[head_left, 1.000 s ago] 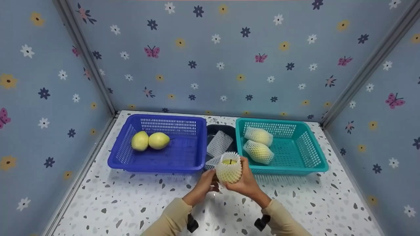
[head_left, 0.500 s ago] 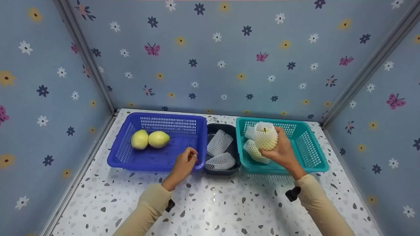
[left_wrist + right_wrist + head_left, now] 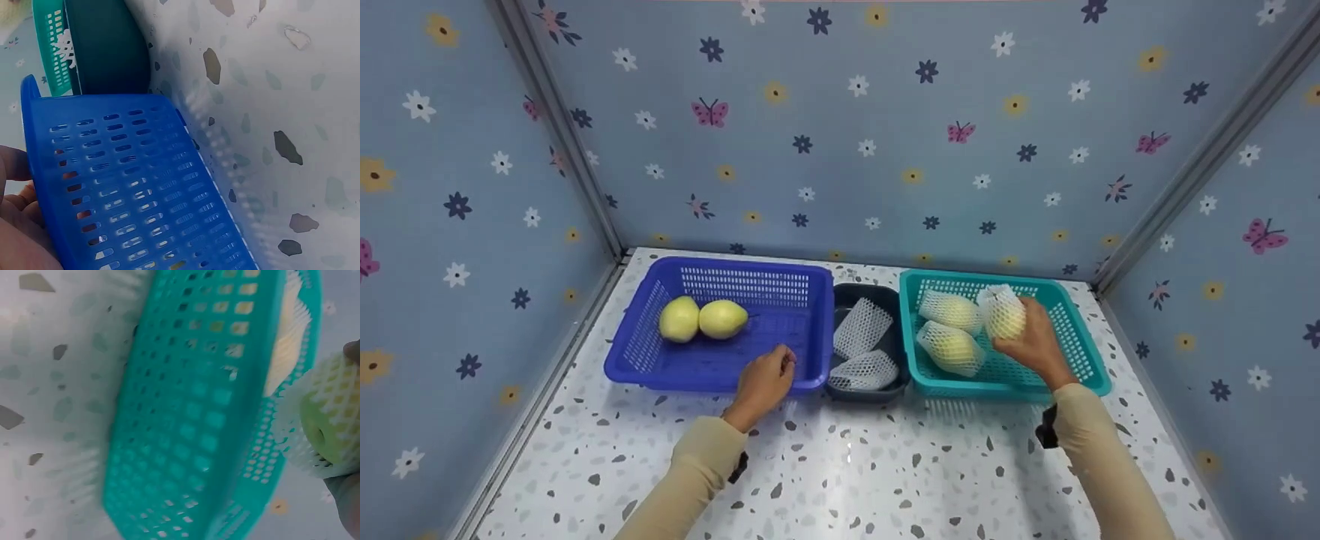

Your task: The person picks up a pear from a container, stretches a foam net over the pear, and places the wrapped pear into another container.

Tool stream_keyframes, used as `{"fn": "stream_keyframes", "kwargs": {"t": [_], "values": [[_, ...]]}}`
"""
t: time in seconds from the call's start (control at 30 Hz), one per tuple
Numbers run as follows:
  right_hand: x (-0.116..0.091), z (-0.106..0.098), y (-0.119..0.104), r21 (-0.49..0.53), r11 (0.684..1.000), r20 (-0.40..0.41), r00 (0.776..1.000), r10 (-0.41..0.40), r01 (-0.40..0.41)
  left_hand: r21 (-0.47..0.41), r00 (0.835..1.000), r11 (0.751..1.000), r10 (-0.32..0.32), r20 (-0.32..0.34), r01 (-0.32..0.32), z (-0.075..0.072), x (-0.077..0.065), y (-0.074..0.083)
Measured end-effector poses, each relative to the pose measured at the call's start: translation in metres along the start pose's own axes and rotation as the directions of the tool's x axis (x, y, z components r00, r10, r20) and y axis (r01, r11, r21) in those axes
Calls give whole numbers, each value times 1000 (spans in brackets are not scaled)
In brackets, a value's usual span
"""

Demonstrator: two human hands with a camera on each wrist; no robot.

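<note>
My right hand point(image 3: 1041, 346) grips a pear in a white foam net sleeve point(image 3: 1003, 315) above the teal basket point(image 3: 840, 390). In the right wrist view, the sleeved pear's bare end point(image 3: 320, 430) shows through the net's opening. Two more sleeved pears, one behind point(image 3: 952, 311) and one in front point(image 3: 952, 351), lie at the left of that basket. Over the front right part of the blue basket point(image 3: 697, 381) hovers my left hand point(image 3: 765, 381), fingers loosely bent and holding nothing. Two bare yellow pears point(image 3: 723, 319) sit side by side at the blue basket's left.
Between the baskets stands a dark bin point(image 3: 870, 397) with foam net sleeves point(image 3: 864, 328) in it. Flowered panels point(image 3: 840, 150) close off the back and both sides of the speckled table point(image 3: 847, 480).
The right hand has carried the sleeved pear from the middle to the right, then lower over the teal basket. My left hand has left the pear and moved left to the blue basket.
</note>
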State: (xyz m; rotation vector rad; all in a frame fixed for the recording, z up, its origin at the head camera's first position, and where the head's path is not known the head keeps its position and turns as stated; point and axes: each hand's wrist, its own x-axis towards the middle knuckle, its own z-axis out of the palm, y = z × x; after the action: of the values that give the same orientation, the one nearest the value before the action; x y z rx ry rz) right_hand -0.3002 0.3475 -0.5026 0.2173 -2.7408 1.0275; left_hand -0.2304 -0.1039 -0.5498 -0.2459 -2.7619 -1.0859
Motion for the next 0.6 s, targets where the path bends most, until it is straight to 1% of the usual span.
{"fn": "stream_keyframes", "kwargs": {"t": [0.1, 0.2, 0.3, 0.37, 0.4, 0.53, 0.6], "values": [[-3, 3, 14, -67, 994, 45, 995, 89, -85, 21, 1000, 1000, -1, -8, 1, 1, 0, 0], [-5, 6, 25, -122, 981, 78, 984, 159, -148, 21, 1000, 1000, -11, -5, 11, 1, 1, -1], [-5, 10, 34, -152, 965, 112, 966, 232, -214, 16, 1000, 1000, -21, 6, 21, 2, 2, 0], [-5, 13, 38, -172, 951, 131, 950, 282, -258, 20, 1000, 1000, -19, 10, 19, 2, 2, 0], [-5, 15, 39, -186, 944, 141, 943, 300, -272, 20, 1000, 1000, -17, 9, 17, 2, 2, 0], [-8, 21, 43, -238, 929, 197, 923, 332, -283, 28, 1000, 999, -18, -6, 19, 3, 1, -2], [-9, 24, 45, -256, 927, 245, 910, 336, -273, 30, 1000, 999, -26, -11, 26, 4, 0, -2]]}}
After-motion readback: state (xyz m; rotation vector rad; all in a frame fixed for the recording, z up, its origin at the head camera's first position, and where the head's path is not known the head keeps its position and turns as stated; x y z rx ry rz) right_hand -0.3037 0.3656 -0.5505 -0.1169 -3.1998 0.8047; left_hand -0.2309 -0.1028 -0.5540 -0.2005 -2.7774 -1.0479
